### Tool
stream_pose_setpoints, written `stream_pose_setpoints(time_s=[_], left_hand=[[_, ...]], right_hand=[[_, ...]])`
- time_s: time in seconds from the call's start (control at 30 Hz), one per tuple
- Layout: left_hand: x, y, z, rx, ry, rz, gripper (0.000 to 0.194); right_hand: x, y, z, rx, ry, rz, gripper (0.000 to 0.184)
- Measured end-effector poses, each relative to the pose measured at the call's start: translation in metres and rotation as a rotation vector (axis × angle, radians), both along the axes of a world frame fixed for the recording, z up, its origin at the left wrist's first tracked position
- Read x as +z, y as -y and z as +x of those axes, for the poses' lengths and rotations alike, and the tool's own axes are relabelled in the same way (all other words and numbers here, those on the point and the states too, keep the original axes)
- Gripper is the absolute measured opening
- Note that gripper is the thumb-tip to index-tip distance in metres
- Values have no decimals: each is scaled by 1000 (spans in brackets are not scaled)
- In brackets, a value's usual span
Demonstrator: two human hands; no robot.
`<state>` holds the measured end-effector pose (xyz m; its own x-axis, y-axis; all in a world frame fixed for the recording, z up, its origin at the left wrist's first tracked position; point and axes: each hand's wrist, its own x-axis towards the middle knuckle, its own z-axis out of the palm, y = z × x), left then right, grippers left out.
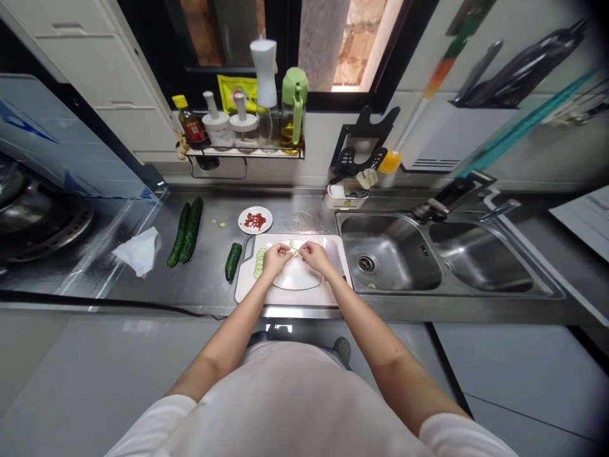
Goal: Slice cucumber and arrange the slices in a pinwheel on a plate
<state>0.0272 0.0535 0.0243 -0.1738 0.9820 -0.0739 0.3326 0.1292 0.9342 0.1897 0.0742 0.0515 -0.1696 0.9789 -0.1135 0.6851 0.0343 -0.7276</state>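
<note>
Pinching thin cucumber slice (295,252) | left fingers (285,248), right fingers (307,250) barely parted | rounded white plate (297,277)

Black-framed window (282,38), white tiled wall (318,136), stainless-steel counter (214,260), double-basin sink (399,260)

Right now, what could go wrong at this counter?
The thin cucumber slice at the fingers might slip. The short cucumber lies loose beside the cutting board and could roll if bumped. The small plate of red bits sits close behind the board; a stray reach might knock it.
</note>
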Motion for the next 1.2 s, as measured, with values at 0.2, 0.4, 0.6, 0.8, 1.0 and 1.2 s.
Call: stream_pose_setpoints(time_s=[0.2,0.4,0.6,0.8,1.0,1.2], left_hand=[[4,-14,4,-7,-280,-79,15],[5,-24,6,-36,-443,-162,14],[3,-31,9,-38,-504,-193,12],[0,-33,10,-37,-511,-213,12],[-1,-35,11,-49,-533,-225,12],[1,-37,13,-58,-567,-256,14]], right_hand=[[-9,-17,-3,25,172,43,16],[-18,-28,-7,30,255,28,17],[-20,-32,-11,28,312,6,19],[-21,-34,-12,28,351,3,21],[-21,-34,-12,31,392,-1,23],[-21,-35,-14,63,439,-10,25]])
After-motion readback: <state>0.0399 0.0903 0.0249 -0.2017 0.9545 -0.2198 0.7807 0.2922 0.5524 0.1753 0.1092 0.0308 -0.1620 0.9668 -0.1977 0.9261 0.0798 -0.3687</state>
